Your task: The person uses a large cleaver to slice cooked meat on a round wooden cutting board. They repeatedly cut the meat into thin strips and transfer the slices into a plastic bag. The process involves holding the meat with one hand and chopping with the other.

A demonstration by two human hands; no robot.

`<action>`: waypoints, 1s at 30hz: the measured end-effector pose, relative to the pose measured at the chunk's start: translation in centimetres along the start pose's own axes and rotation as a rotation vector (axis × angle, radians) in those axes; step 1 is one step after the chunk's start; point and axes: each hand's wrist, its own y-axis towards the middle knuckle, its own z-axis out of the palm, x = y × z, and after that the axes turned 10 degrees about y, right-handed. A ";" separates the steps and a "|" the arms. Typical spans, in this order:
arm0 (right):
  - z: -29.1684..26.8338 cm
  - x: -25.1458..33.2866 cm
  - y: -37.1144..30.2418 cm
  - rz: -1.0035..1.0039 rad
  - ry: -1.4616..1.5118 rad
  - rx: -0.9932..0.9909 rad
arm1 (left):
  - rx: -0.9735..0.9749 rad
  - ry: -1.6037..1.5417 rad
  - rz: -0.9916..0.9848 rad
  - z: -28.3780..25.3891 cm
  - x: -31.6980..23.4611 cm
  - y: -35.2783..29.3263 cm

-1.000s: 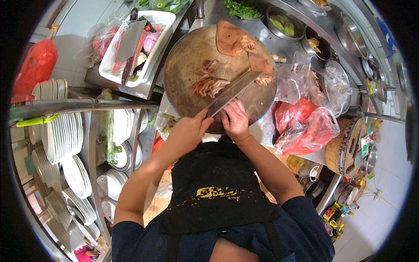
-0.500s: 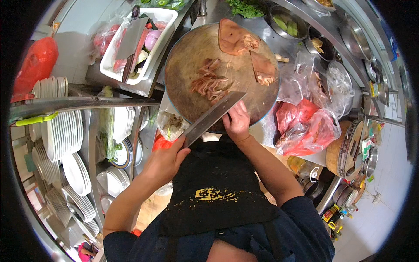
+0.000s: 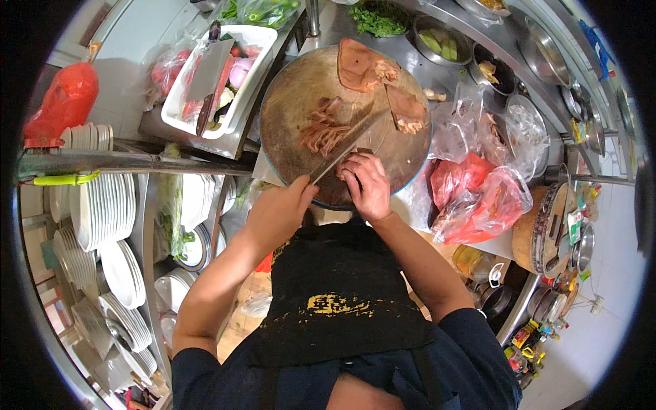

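Observation:
My left hand (image 3: 277,210) is closed round the handle of a cleaver (image 3: 344,149), whose blade slants up to the right over a round wooden chopping board (image 3: 290,89). Just right of the blade, my right hand (image 3: 367,186) presses with bent fingers on a piece of brown cooked meat, mostly hidden under them. Beyond the blade lies a heap of thin meat slices (image 3: 324,131). Farther off on the board are a large flat reddish-brown piece of meat (image 3: 357,65) and a smaller one (image 3: 406,109).
At the left stands a white bin (image 3: 236,119) of vegetables with a second cleaver (image 3: 206,78) across it. Plate stacks (image 3: 102,212) fill the shelves below. Plastic bags (image 3: 478,198) lie right of the board; metal bowls (image 3: 444,39) and green herbs (image 3: 377,19) stand behind.
The cleaver has moved up and forward, from near the board's front edge to beside the slices. My right hand has shifted slightly, its fingers now bent over the meat.

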 end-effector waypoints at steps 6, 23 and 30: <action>-0.2 -0.6 -1.0 0.022 -0.057 0.006 | 0.159 0.097 -0.064 -3.9 -1.9 -7.1; -0.2 -0.3 0.0 0.013 -0.013 0.026 | -0.003 -0.186 0.044 1.0 -0.1 2.1; 0.1 -1.0 -1.5 0.043 -0.112 0.013 | 0.190 -0.035 -0.064 -4.0 -1.9 -5.5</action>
